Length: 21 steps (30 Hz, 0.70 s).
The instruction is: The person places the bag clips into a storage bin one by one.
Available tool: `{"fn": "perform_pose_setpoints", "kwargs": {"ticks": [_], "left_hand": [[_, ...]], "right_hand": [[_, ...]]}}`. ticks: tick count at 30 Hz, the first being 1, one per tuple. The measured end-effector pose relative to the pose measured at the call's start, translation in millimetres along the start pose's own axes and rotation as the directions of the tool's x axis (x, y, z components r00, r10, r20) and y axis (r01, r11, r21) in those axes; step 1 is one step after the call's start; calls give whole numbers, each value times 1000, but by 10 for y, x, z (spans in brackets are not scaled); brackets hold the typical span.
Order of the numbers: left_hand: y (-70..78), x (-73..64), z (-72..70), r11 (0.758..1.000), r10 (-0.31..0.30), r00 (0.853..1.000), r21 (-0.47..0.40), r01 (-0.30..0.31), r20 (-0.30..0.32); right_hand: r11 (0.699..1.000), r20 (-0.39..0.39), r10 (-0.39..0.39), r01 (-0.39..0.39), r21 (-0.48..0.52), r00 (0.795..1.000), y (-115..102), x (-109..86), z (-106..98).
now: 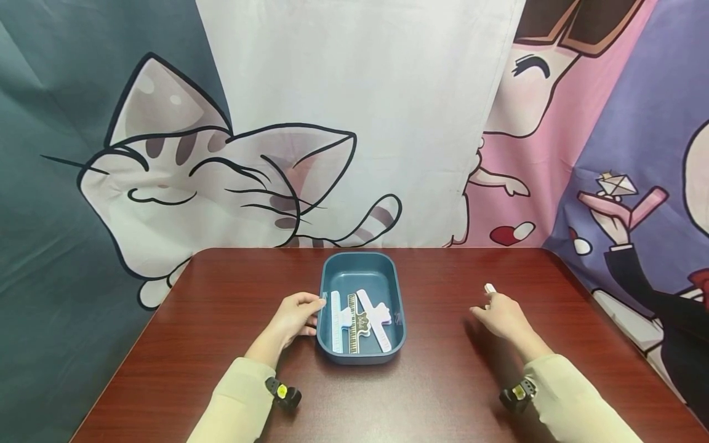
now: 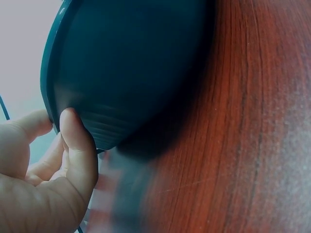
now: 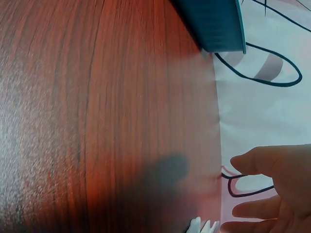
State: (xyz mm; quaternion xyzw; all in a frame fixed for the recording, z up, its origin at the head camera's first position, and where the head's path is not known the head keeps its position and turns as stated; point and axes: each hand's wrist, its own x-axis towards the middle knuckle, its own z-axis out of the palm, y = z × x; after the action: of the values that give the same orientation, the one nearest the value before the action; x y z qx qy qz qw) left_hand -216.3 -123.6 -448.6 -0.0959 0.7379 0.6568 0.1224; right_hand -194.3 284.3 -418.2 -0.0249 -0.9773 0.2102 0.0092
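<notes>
My left hand (image 1: 293,317) grips the left side of a dark blue plastic bin (image 1: 362,360), thumb at the rim and fingers against the outer wall. The left wrist view shows the same hand (image 2: 53,179) pinching the bin wall (image 2: 131,53). Inside the bin lie a pale blue ruler clip (image 1: 336,326), a black, gold and white ruler clip (image 1: 353,323) and a pale pink ruler clip (image 1: 373,320). On the right, my right hand (image 1: 504,317) is low over the table with thumb spread. A small white piece (image 1: 490,288) shows just beyond its fingertips, partly hidden.
The reddish-brown wooden table (image 1: 221,326) has its far edge against a printed cloth backdrop (image 1: 365,172). Transparent tape (image 1: 397,318) shows on the bin's right inner wall. Each wrist wears a black strap device, such as the left one (image 1: 284,392).
</notes>
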Motion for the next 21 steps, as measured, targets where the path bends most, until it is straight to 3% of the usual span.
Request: {"fn": "perform_pose_setpoints", "kwargs": {"ticks": [10,21], "left_hand": [[-14,17,10,1000,10,1000,5,-10,-7],[-6,8,14,1000,2,1000,10,-2,-8]], "right_hand": [[999,-33,43,-43,0,999,92,-11,-5],[999,-102,29,-31,-24,994,268,31,55]]}}
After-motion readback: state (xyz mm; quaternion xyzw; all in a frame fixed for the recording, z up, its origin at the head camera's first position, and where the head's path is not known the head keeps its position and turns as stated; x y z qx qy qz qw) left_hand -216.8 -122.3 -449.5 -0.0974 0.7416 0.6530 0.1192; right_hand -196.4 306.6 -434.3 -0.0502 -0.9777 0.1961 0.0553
